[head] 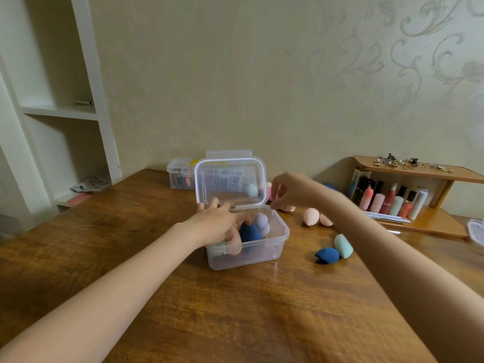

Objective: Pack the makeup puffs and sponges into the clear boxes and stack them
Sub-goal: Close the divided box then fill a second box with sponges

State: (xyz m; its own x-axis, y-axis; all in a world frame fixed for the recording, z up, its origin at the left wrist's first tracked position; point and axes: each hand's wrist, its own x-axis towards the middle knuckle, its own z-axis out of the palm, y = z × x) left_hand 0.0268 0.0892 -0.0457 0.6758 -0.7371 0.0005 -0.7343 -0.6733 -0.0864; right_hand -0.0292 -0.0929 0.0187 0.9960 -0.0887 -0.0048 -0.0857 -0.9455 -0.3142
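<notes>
Sponges lay in two groups in the head view, some already packed and some loose on the table. The clear box sat near the middle of the table with its hinged lid standing upright at the far side, which kept the mouth free for loading. The left hand reached over the near-left rim into the box, fingers curled down among the contents; it seemed to be pressing or settling a peach sponge against the left wall, though whether it gripped that sponge could not be told. Beside it a dark blue sponge stood roughly upright, narrow end up, and a lilac sponge stood behind it, also on end; standing them that way probably saved floor room in the box.

The right hand hovered just beyond the box's far-right corner, fingers loosely curled. It appeared to hold nothing, and was likely reaching for a pink sponge partly hidden beneath it.

Loose pieces lay well to the right of the box: a peach egg-shaped sponge tilted on its side, a mint sponge lying with its long axis running away from the camera, and another dark blue one touching it. A second, filled box stood behind near the wall, and a wooden rack of bottles stood at the right.
</notes>
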